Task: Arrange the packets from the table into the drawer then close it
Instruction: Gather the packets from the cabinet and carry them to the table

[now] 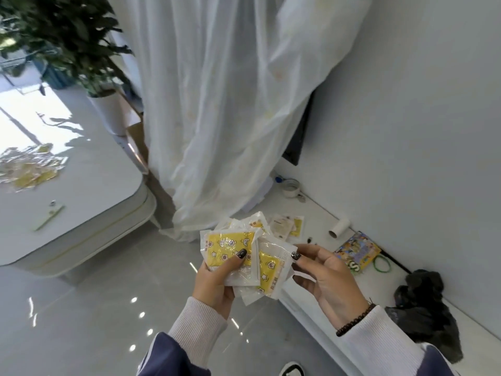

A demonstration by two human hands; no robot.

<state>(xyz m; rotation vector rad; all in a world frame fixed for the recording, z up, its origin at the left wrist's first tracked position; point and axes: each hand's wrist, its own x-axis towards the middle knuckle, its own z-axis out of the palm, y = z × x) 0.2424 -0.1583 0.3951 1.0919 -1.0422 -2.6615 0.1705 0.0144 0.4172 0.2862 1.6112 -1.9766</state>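
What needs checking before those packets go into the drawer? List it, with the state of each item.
1. Packets held securely: ok. The left hand grips the bunch of yellow packets, thumb on top.
2. Right hand helping: ok. The right hand pinches the edge of a packet in the bunch.
3. Bunch squared up: not ok. The packets fan out at different angles.
4. Drawer open and ready: cannot tell. No drawer shows in this view.
5. Table emptied: not ok. A pile of packets lies on the white table.
6. Strays collected: not ok. Loose packets lie on the low white shelf by the wall.
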